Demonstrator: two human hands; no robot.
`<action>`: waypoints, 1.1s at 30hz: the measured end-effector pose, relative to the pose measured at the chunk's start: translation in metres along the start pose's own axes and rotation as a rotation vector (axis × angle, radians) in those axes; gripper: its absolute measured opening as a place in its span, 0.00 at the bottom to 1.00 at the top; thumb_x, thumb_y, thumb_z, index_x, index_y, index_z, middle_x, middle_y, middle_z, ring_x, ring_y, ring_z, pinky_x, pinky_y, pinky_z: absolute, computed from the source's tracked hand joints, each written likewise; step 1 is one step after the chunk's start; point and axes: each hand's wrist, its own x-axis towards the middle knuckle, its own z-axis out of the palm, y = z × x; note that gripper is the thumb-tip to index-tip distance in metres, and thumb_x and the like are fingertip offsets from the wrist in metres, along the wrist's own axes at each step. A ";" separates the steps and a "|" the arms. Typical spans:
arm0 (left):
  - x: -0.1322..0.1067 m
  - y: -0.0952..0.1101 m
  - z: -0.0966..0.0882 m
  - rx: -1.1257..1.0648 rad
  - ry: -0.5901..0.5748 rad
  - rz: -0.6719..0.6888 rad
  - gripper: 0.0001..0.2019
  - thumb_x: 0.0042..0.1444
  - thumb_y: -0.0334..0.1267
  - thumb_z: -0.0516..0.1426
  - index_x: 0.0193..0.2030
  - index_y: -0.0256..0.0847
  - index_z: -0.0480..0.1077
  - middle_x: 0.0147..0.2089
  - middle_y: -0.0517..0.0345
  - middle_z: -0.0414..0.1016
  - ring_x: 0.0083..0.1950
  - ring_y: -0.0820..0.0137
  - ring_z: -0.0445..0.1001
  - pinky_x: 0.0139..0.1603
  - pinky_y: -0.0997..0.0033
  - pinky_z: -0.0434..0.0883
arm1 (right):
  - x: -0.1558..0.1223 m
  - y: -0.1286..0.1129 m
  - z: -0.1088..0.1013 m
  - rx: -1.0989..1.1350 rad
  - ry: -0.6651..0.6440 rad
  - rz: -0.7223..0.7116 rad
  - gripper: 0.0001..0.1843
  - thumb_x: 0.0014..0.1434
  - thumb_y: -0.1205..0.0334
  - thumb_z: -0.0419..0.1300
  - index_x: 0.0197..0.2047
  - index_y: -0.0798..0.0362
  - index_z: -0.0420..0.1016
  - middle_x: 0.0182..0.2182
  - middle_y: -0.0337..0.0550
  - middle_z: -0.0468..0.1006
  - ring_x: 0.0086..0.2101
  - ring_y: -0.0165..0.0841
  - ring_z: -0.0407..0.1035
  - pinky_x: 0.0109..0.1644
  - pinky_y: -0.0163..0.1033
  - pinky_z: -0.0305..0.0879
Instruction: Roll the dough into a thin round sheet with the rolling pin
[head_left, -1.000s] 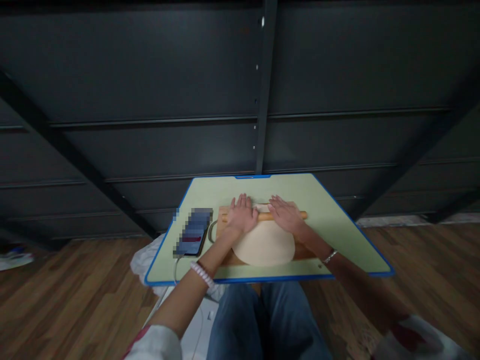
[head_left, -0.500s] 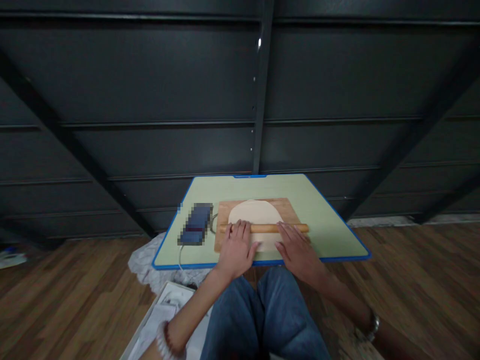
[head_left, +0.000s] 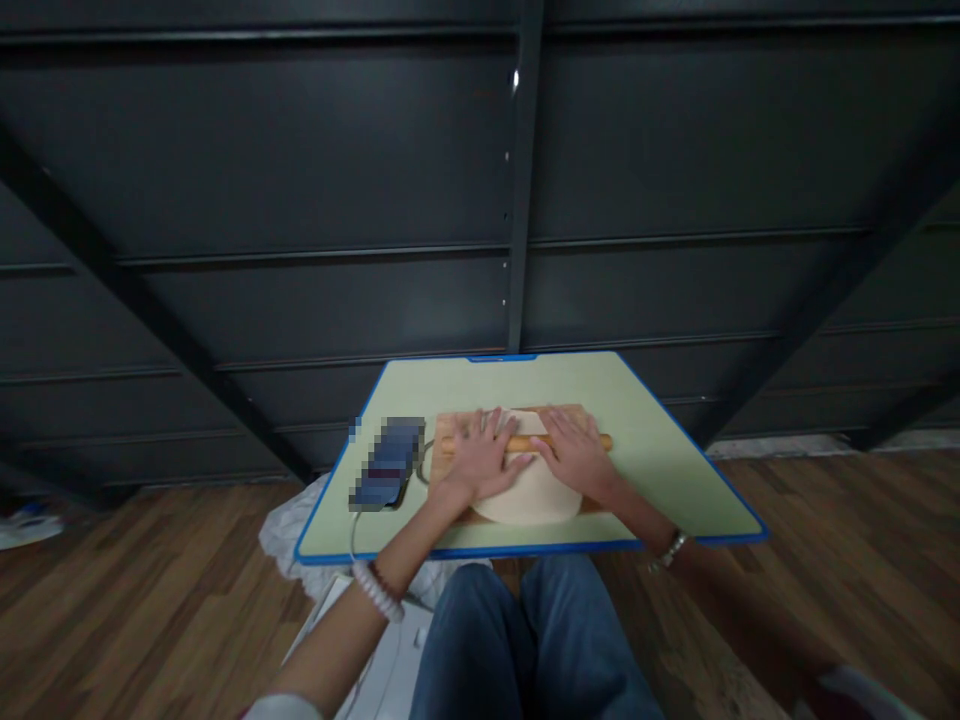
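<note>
A wooden rolling pin (head_left: 523,443) lies crosswise over a flat, pale sheet of dough (head_left: 529,498). Beneath the dough is a wooden cutting board (head_left: 444,428), its edges showing at the sides. My left hand (head_left: 484,460) rests palm down over the pin's left part, fingers spread and pointing forward. Over the pin's right part lies my right hand (head_left: 577,452), also flat with the fingers apart. Both hands press on top of the pin rather than wrapping round it. Parts of the dough's far side are hidden by my hands.
The board sits on a small light-green table (head_left: 645,480) with a blue rim. To the left lies a blurred-out phone (head_left: 388,465) with a cable running off the near edge. A white box (head_left: 390,660) and crumpled plastic (head_left: 289,530) are below. A dark panelled wall stands behind.
Both hands have moved forward, away from me, with the rolling pin passing under their palms. More dough shows on the near side of the pin. The view has shifted slightly.
</note>
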 end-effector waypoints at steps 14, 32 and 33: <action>0.103 -0.041 0.010 -0.106 -0.215 -0.007 0.32 0.61 0.59 0.33 0.61 0.45 0.60 0.65 0.52 0.59 0.66 0.62 0.55 0.64 0.52 0.51 | 0.113 0.037 0.040 0.130 -0.311 0.026 0.26 0.66 0.49 0.41 0.58 0.53 0.65 0.61 0.48 0.63 0.61 0.37 0.53 0.63 0.46 0.46; 0.096 -0.041 0.019 0.006 -0.168 -0.261 0.30 0.61 0.46 0.36 0.67 0.34 0.50 0.70 0.47 0.47 0.71 0.61 0.41 0.67 0.46 0.35 | 0.095 0.021 0.027 0.074 -0.315 0.110 0.28 0.67 0.51 0.37 0.63 0.54 0.59 0.65 0.46 0.52 0.64 0.36 0.42 0.65 0.51 0.39; 0.090 -0.038 0.018 0.028 -0.160 -0.252 0.30 0.61 0.46 0.36 0.67 0.33 0.50 0.69 0.47 0.48 0.71 0.60 0.41 0.67 0.45 0.35 | 0.089 0.019 0.026 0.060 -0.283 0.101 0.28 0.67 0.51 0.38 0.62 0.54 0.60 0.65 0.46 0.54 0.64 0.36 0.43 0.65 0.51 0.38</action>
